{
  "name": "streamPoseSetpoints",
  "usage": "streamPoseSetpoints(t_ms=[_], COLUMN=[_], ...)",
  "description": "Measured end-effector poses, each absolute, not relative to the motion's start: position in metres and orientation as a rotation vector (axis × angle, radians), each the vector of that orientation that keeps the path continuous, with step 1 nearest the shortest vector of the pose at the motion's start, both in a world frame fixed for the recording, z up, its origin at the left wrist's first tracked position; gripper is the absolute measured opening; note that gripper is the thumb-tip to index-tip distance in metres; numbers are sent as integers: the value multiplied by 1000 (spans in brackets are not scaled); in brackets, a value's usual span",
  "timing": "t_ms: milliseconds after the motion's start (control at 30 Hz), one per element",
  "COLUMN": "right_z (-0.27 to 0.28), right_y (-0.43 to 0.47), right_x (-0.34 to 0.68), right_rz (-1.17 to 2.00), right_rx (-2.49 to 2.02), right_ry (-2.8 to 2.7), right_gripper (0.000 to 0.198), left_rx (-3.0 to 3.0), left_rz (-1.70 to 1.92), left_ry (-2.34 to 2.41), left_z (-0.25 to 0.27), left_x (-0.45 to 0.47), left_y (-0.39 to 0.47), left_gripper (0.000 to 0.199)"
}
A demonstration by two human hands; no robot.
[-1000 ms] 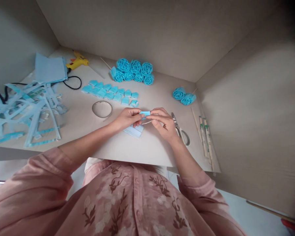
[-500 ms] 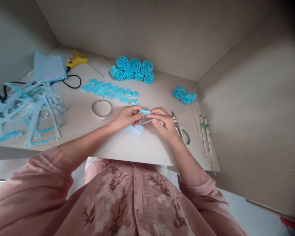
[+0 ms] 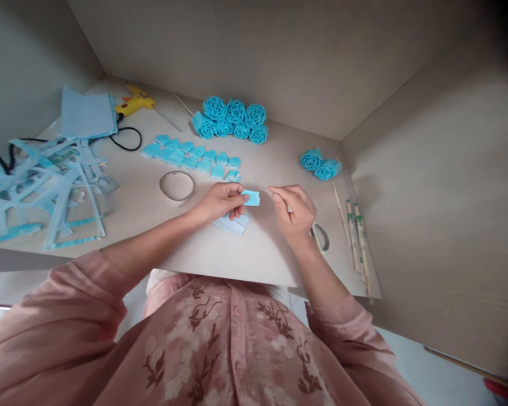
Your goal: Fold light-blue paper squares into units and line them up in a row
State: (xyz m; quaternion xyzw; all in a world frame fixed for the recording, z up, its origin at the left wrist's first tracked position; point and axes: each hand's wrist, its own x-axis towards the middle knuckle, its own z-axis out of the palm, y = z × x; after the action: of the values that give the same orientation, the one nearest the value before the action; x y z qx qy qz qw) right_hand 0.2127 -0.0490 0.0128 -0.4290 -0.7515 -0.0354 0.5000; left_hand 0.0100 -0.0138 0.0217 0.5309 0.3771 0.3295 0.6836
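Note:
My left hand [image 3: 223,200] pinches a small folded blue paper piece [image 3: 251,198] between thumb and fingers, its free end pointing right. Just right of it, my right hand [image 3: 294,210] is closed in a pinch on a thin pale strip [image 3: 263,189], whose exact kind is too fine to tell. A gap separates the strip from the blue paper. Beneath my left hand lies a pale blue folded sheet [image 3: 232,224] on the table. Scissors [image 3: 322,238] rest by my right wrist, partly hidden behind the hand.
Folded blue petals [image 3: 190,155] lie in two rows beyond my hands. Behind them sit blue paper roses [image 3: 236,117], with two more roses [image 3: 320,163] at right. A tape roll [image 3: 176,186], glue gun [image 3: 135,102], paper scraps [image 3: 63,186], stacked sheets [image 3: 88,115] and sticks [image 3: 355,237] surround the work.
My right hand has drawn away to the right from the blue paper, pinching the thin pale strip. My left hand stays put, and more of the blue piece shows.

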Motion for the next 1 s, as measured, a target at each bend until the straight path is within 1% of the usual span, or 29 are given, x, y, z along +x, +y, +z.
streamPoseSetpoints(t_ms=[167, 333, 500, 700, 1000], right_z=[13, 13, 13, 11, 11], right_y=[-49, -50, -50, -50, -50], right_x=[210, 208, 207, 206, 203], right_rz=[-306, -404, -420, -402, -397], right_rx=[-995, -976, -924, -930, -913], right_ry=[-1931, -1997, -2023, -2062, -2114], right_gripper=[20, 17, 14, 19, 13], left_rx=[1157, 1139, 1131, 1100, 1052], left_rz=[713, 698, 691, 694, 700], left_ry=[838, 843, 839, 785, 732], left_z=[23, 25, 27, 25, 21], left_x=[11, 11, 11, 8, 7], left_y=[-16, -16, -16, -16, -15], left_gripper=[21, 22, 23, 21, 15])
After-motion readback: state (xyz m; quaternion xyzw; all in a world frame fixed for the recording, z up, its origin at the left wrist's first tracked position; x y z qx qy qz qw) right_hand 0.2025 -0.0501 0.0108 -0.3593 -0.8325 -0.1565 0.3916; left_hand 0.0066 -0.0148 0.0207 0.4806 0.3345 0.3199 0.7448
